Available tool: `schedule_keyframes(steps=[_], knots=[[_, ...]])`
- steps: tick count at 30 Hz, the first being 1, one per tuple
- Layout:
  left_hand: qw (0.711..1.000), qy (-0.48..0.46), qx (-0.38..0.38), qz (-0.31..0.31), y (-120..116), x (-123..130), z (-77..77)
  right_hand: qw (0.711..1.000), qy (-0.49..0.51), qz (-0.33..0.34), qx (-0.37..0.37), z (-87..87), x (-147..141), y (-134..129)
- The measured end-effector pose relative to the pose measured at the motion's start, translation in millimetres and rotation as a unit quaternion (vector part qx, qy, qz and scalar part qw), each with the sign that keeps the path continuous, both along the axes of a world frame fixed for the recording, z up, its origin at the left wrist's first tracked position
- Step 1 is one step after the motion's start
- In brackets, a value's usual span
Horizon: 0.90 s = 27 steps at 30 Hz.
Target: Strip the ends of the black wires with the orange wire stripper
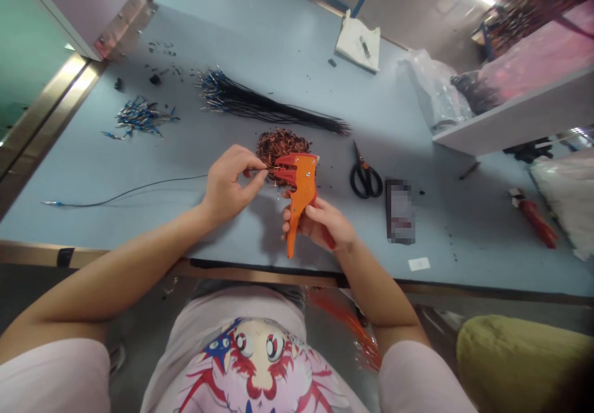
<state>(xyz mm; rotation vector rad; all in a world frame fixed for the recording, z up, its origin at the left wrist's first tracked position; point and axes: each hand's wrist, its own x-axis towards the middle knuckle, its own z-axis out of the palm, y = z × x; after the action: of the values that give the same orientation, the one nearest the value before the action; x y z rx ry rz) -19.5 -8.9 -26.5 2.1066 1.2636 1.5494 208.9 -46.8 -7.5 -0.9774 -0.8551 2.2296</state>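
My right hand [322, 222] grips the red handle of an orange automatic wire stripper [302, 193], which stands upright over the table. My left hand [229, 184] pinches a thin black wire [139, 189] near its end, and that end reaches into the stripper's jaws. The wire trails left across the table to a blue-tipped end. Just behind the jaws lies a heap of copper-coloured wire scraps [281, 150], partly hidden by the stripper.
A bundle of black wires with blue ends [260, 104] and loose blue terminals [139, 117] lie on the light blue table [116, 159]. Black-handled scissors [366, 176] and a pixelated phone-like object [400, 212] sit to the right. A white shelf [520, 116] overhangs the right.
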Motion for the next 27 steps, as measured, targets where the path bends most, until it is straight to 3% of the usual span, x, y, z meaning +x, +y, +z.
schedule_keyframes(steps=[27], knots=[[0.999, -0.014, 0.018, -0.04, 1.3, 1.7, -4.5, 0.999, 0.04, 0.008, 0.012, -2.0, 1.2, -0.1]])
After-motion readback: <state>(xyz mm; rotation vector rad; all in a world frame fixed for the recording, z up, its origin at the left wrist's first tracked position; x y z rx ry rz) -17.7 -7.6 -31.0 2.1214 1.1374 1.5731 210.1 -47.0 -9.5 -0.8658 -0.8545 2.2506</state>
